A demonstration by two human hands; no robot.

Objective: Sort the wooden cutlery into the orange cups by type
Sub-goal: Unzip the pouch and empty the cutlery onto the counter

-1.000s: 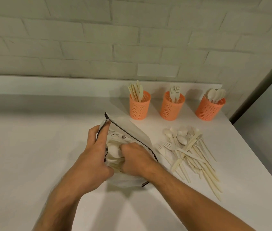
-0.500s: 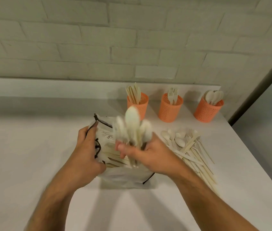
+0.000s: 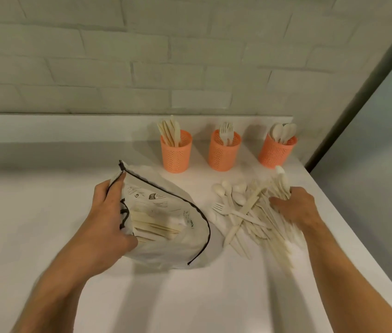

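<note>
The left hand (image 3: pixel 108 217) grips the open edge of a white bag (image 3: pixel 166 227) on the white table (image 3: pixel 34 212), with wooden cutlery showing inside. The right hand (image 3: pixel 296 207) is curled round a blurred bunch of cutlery (image 3: pixel 282 183) at the right side of the loose pile (image 3: pixel 243 212). Far behind stand three orange cups: knives (image 3: pixel 177 152), forks (image 3: pixel 224 152), spoons (image 3: pixel 276 151).

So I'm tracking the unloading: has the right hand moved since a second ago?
Yes. The right hand left the bag and went rightward onto the loose cutlery pile, gripping spoons.
</note>
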